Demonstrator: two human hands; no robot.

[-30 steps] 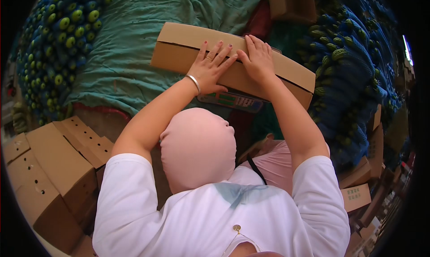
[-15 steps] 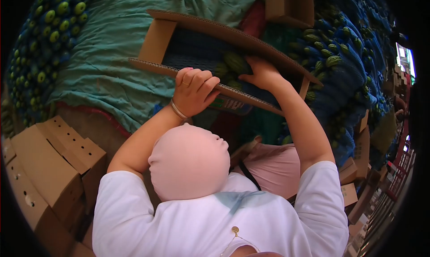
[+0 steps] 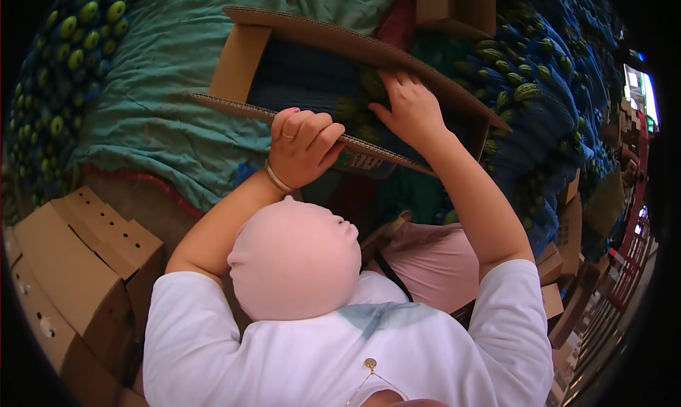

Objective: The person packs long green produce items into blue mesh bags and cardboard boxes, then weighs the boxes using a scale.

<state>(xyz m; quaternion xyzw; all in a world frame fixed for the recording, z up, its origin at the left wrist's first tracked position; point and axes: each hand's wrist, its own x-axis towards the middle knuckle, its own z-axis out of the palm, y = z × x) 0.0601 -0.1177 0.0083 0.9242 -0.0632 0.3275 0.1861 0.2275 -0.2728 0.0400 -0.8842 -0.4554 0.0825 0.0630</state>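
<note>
Gripping cardboard box (image 3: 241, 59) rim, left hand (image 3: 301, 148)

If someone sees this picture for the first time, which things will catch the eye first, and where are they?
At the top centre, a brown cardboard box lies tipped open toward the camera on a teal cloth, with green fruit in blue netting inside. The left hand grips the box's near edge, while the right hand reaches inside. Heaps of netted green fruit fill the right side, and more cartons stand at lower left.
</note>
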